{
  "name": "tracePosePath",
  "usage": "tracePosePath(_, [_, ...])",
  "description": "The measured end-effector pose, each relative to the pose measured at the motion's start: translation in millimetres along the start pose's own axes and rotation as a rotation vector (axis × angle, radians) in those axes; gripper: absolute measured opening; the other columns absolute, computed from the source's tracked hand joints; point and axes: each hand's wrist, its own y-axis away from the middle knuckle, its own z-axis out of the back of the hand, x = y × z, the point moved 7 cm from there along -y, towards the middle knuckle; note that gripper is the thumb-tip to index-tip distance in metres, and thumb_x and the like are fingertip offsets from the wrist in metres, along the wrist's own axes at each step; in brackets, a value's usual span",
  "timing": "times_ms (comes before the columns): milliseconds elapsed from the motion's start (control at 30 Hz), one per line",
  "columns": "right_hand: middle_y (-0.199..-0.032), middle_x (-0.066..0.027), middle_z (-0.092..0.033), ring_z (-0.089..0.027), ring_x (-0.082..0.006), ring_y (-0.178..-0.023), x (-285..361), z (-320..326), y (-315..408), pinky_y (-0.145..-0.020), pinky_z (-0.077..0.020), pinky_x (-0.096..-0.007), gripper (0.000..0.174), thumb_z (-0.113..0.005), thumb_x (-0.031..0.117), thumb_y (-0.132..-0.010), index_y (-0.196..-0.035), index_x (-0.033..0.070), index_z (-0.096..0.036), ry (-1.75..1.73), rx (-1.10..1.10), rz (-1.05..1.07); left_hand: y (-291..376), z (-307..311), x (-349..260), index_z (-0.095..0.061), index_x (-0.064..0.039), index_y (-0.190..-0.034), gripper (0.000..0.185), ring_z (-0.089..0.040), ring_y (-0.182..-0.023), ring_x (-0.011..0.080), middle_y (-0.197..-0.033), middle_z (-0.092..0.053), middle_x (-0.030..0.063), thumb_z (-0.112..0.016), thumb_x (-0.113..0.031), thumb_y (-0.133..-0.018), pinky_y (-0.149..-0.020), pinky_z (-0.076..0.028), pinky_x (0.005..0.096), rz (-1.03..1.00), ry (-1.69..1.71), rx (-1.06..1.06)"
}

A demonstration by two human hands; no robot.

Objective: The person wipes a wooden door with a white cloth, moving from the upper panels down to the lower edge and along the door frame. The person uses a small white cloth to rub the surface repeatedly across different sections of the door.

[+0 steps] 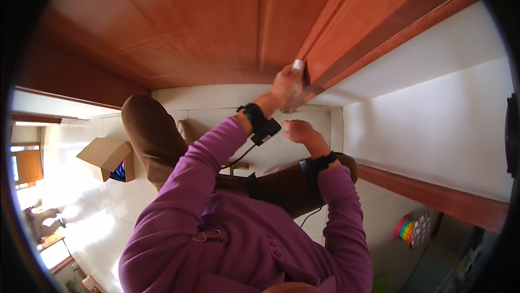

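Observation:
My left hand (284, 83) is closed around a small object with a white end (297, 65), by the lower edge of a reddish-brown wooden door (211, 20). Motion blur hides what kind of object it is. A dark piece (306, 73) shows just beside it, against the wood. Lower and nearer my body, my right hand (302, 131) hangs above the pale tiles, thumb and forefinger slightly apart, with nothing visible between them. Its other fingers are curled and partly hidden. Both wrists wear black straps, and a black box (266, 131) with a cable is at the left one.
A white wall (430, 110) with a wooden baseboard (430, 193) stands to the right. An opened cardboard box (129, 163) holding blue material is on the tiled floor at left. My bent knees flank a low wooden piece (239, 166). Colourful footwear (406, 228) lies at lower right.

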Motion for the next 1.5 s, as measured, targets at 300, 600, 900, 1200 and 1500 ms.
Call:
tracePosePath(300, [-0.118,-0.0181,-0.066,-0.061,-0.0352,-0.113,5.6,35.0,1.2,-0.095,-0.0478,-0.0459,0.041,-0.059,0.030,-0.091,-0.126,0.008,-0.061,-0.078,-0.074,-0.167,28.1,101.4,21.7,-0.056,-0.002,-0.123,0.034,-0.063,-0.102,0.0249,-0.113,-0.064,0.0107,-0.041,-0.025,-0.104,-0.091,-0.051,0.0392,0.248,0.481,0.202])
tracePosePath(600, [-0.117,-0.0179,-0.068,-0.065,-0.0236,-0.107,81.6,76.6,8.3,-0.088,-0.0510,-0.0337,0.041,-0.065,0.022,-0.094,-0.130,0.004,-0.059,-0.735,-0.515,-0.114,81.2,125.5,-26.7,-0.054,-0.003,-0.128,0.051,-0.061,-0.095,0.0225,-0.112,-0.062,0.0091,-0.030,-0.042,-0.105,-0.084,-0.050,0.0378,0.151,0.581,0.279])
tracePosePath(900, [-0.118,-0.0044,-0.064,-0.057,-0.0109,-0.108,173.0,57.8,-26.9,-0.091,-0.0453,-0.0254,0.044,-0.063,0.012,-0.094,-0.136,0.002,-0.054,-1.249,-0.768,-0.159,148.2,132.4,-55.9,-0.028,-0.007,-0.155,0.071,-0.025,-0.146,0.0240,-0.159,-0.029,0.0109,-0.046,-0.050,-0.101,-0.118,-0.020,0.0348,-0.057,0.088,0.177])
tracePosePath(1200, [-0.110,-0.0079,-0.068,-0.063,-0.0137,-0.098,211.9,48.5,-25.1,-0.084,-0.0500,-0.0273,0.040,-0.065,0.010,-0.091,-0.128,-0.002,-0.058,-1.326,-0.745,-0.004,171.5,195.9,-48.1,-0.054,-0.005,-0.131,0.040,-0.060,-0.114,0.0212,-0.127,-0.061,0.0088,-0.062,-0.025,-0.097,-0.095,-0.049,0.0378,0.142,0.261,0.229])
tracePosePath(1500, [-0.126,-0.0183,-0.056,-0.053,-0.0373,-0.119,270.0,27.2,-18.1,-0.102,-0.0438,-0.0427,0.054,-0.073,0.008,-0.080,-0.131,0.006,-0.056,-0.409,-1.043,0.017,167.5,249.0,-23.9,-0.063,-0.003,-0.115,0.024,-0.065,-0.088,0.0145,-0.099,-0.068,0.0030,-0.060,-0.020,-0.097,-0.077,-0.052,0.0275,0.022,-0.048,-0.020])
